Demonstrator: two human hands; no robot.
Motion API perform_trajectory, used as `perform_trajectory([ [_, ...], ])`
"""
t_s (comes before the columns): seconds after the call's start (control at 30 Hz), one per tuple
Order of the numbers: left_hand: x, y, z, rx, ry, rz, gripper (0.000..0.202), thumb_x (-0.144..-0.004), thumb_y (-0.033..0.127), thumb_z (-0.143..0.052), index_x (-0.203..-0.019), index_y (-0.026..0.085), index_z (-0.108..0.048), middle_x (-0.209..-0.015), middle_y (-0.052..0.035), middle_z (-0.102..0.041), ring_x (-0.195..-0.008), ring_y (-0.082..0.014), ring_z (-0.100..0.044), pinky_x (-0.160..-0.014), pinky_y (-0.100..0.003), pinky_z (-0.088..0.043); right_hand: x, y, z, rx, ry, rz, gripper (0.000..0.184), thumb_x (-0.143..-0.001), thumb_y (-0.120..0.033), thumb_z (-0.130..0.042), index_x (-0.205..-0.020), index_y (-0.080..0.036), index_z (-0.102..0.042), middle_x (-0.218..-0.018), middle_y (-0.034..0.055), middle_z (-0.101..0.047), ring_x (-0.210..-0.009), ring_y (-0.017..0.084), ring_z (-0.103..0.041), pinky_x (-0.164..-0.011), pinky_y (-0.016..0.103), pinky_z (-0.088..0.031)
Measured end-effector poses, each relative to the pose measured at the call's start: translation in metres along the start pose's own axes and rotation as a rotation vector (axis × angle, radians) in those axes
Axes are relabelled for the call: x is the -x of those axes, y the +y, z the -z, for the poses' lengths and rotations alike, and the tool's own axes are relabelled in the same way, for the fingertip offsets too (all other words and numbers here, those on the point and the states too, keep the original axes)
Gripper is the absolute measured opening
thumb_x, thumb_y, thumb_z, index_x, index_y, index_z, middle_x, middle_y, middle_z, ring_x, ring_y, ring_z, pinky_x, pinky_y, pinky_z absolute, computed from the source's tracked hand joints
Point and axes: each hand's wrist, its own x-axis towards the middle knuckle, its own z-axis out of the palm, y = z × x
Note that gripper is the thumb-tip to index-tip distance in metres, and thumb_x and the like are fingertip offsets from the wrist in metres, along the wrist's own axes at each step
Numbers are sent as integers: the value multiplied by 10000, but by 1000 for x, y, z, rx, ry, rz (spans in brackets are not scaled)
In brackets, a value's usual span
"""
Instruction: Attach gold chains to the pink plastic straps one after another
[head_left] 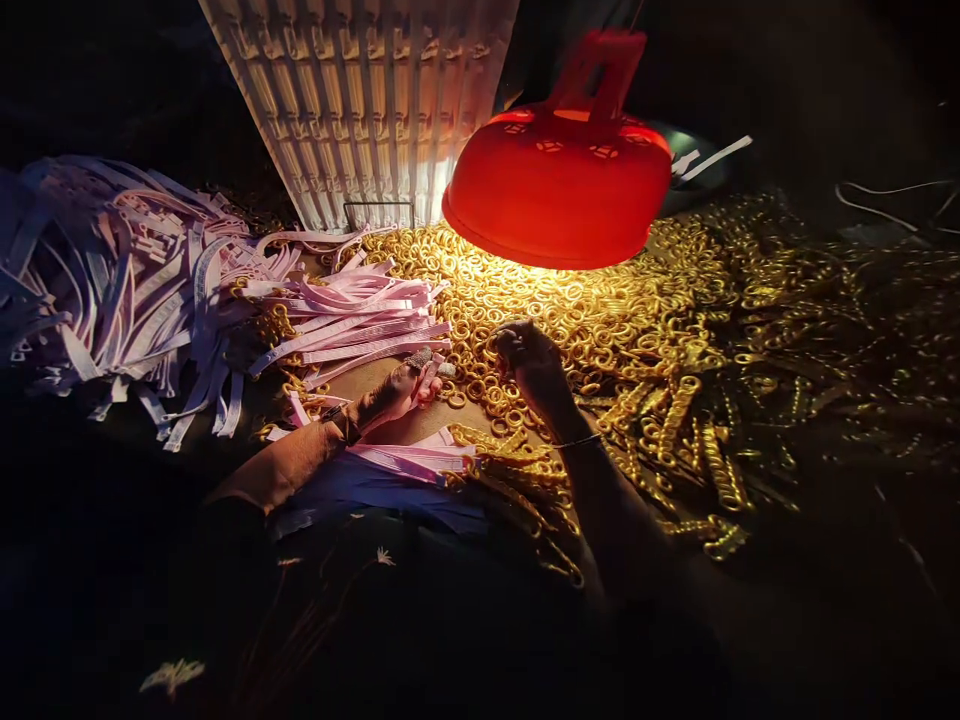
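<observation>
From my remote seat, the only clear container is a red plastic basket (559, 185) hanging upside down over a light. Its handle points up, and I see nothing in it but the glow spilling from under its rim. Behind it sits a dark round dish (694, 165) with a pale strip across its edge; its contents are too dark to make out.

My left hand (390, 395) is closed on the end of a pink strap (429, 380), fingers wrapped around it, at the near edge of the lit patch. The short piece I can see points up and to the right, toward the right hand. My right hand (529, 362) rests just beside it on the heap of gold rings (570, 315). Its fingertips are bunched, but I cannot tell whether a ring is pinched between them.

More pink straps (420, 460) lie flat under the left wrist, their long axis running left to right. A fanned bundle of straps (360, 320) lies just beyond that hand, rising slightly toward the right. A much larger tangle of pale straps (112, 280) fills the far left.

To the right of the right forearm lie stacked rods of rings (679, 405) at mixed angles. A white ribbed panel (360, 100) stands tilted behind the heap. The basket hangs low over the rings and hides those behind it
</observation>
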Motion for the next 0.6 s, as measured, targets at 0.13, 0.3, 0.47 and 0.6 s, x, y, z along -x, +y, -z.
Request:
perform_trajectory([
  [0.13,4,5,-3,115,104,74,259,-781,332,-668,-688,151,-508,-533,35,-451,-424,-52,-353,-428,-192,-254,28,3,-17,258,-94,117,413,-840,-579,-614,-711,-212,-477,-654,-20,-476,-605,111,-396,-578,268,-375],
  [0.3,23,20,-22,70,116,71,327,-729,241,-770,-643,145,-470,-492,71,-374,-404,-25,-284,-426,-185,-183,42,8,-36,322,-79,121,441,-889,-608,-509,-704,-224,-397,-642,-19,-436,-631,120,-365,-578,260,-346],
  [0.47,32,24,-32,28,106,89,416,-732,287,-791,-625,166,-408,-455,95,-296,-389,-17,-193,-415,-189,-131,45,12,-44,340,-55,139,440,-922,-618,-424,-723,-228,-381,-656,-13,-432,-641,130,-375,-600,272,-346],
  [0.6,32,22,-33,-3,84,118,388,-737,308,-774,-633,165,-429,-444,106,-257,-382,-17,-169,-407,-184,-132,47,14,-49,395,-67,120,462,-925,-647,-369,-726,-230,-383,-655,-2,-454,-614,136,-392,-612,292,-338],
])
